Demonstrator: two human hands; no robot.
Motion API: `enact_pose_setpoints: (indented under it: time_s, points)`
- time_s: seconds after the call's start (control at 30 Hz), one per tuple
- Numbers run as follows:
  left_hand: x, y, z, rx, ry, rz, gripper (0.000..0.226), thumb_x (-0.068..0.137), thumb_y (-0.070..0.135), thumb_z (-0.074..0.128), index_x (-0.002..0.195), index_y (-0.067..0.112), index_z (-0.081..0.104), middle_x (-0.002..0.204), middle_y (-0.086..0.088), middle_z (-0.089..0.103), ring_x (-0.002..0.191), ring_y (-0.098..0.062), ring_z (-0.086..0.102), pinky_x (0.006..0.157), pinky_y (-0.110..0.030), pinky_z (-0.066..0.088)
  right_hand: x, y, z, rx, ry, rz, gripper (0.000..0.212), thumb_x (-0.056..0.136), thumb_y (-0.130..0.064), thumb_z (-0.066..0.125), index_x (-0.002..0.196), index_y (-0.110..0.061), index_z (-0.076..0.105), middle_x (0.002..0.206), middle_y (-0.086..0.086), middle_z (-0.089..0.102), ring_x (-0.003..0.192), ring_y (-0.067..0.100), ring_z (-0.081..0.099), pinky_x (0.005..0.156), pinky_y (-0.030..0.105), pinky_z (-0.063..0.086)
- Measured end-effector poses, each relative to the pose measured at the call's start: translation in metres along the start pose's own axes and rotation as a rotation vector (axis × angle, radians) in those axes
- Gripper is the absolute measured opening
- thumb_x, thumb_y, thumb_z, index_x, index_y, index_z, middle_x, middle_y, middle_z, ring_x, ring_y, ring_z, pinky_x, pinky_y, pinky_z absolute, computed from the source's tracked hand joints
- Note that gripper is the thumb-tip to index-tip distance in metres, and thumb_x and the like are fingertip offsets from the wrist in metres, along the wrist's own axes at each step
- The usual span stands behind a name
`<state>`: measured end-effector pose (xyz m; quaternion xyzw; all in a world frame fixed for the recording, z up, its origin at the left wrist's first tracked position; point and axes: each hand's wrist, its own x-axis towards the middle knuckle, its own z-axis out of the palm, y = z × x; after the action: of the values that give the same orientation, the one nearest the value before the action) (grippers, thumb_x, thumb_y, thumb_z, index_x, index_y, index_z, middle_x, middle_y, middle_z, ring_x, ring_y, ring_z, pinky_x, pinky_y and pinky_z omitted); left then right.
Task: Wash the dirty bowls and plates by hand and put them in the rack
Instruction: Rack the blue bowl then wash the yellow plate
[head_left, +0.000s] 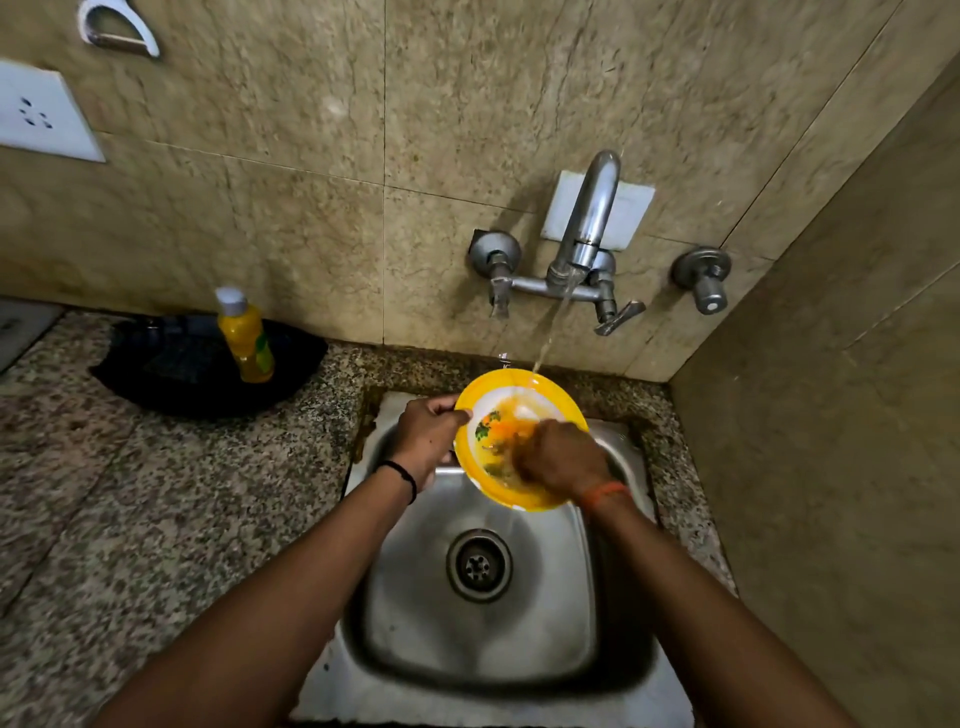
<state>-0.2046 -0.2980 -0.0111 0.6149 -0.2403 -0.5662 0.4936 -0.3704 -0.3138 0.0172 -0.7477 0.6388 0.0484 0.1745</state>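
Item: yellow-rimmed plate, held over the sink, under the tap's stream. Left hand grips the rim on its side. Right hand rests on the face, fingers curled; whether it holds a scrubber I cannot tell. Step: rinsing and rubbing, judged. Next: probably turning the plate to wet the remainder. Attitude: round, without long axis; tilted, face toward the person. Rack: not visible.
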Motion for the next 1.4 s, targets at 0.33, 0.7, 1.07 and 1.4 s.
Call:
enact_pose_setpoints:
  time_s: [0.33, 0.7, 1.07, 1.4]
  points:
    - [-0.009, 0.002, 0.011, 0.033, -0.078, -0.004, 0.025, 0.089, 0.005, 0.059, 0.111, 0.013, 0.068, 0.085, -0.010, 0.067, 0.057, -0.016, 0.061, 0.050, -0.029, 0.056, 0.011, 0.014, 0.009, 0.091, 0.175, -0.025, 0.046, 0.090, -0.024, 0.053, 0.133, -0.011, 0.047, 0.135, 0.015, 0.050, 0.121, 0.031, 0.051, 0.098, 0.038, 0.041]
    - [-0.011, 0.006, 0.017, 0.094, -0.117, 0.018, 0.028, 0.088, 0.004, 0.059, 0.113, 0.011, 0.069, 0.074, -0.003, 0.067, 0.044, -0.003, 0.059, 0.041, -0.019, 0.047, -0.012, -0.013, -0.004, 0.622, -0.063, -0.111, 0.021, 0.090, -0.004, 0.049, 0.103, -0.014, 0.061, 0.099, 0.008, 0.065, 0.092, 0.027, 0.060, 0.079, 0.032, 0.049]
    - [0.002, 0.012, 0.001, 0.055, -0.002, -0.011, 0.027, 0.085, 0.004, 0.061, 0.111, 0.008, 0.069, 0.077, -0.009, 0.066, 0.048, -0.014, 0.057, 0.036, -0.015, 0.041, -0.043, 0.002, 0.005, 0.221, -0.167, -0.358, 0.045, 0.087, -0.056, 0.057, 0.114, -0.020, 0.065, 0.136, 0.000, 0.058, 0.122, 0.021, 0.054, 0.101, 0.035, 0.042]
    - [0.006, 0.022, 0.001, 0.083, -0.135, -0.209, 0.043, 0.096, 0.049, 0.043, 0.095, 0.011, 0.062, 0.090, -0.015, 0.067, 0.076, -0.027, 0.067, 0.061, -0.034, 0.058, -0.036, 0.023, -0.026, 0.568, 0.197, -0.297, 0.030, 0.095, -0.040, 0.055, 0.115, -0.020, 0.065, 0.105, -0.010, 0.067, 0.091, 0.004, 0.061, 0.077, 0.020, 0.042]
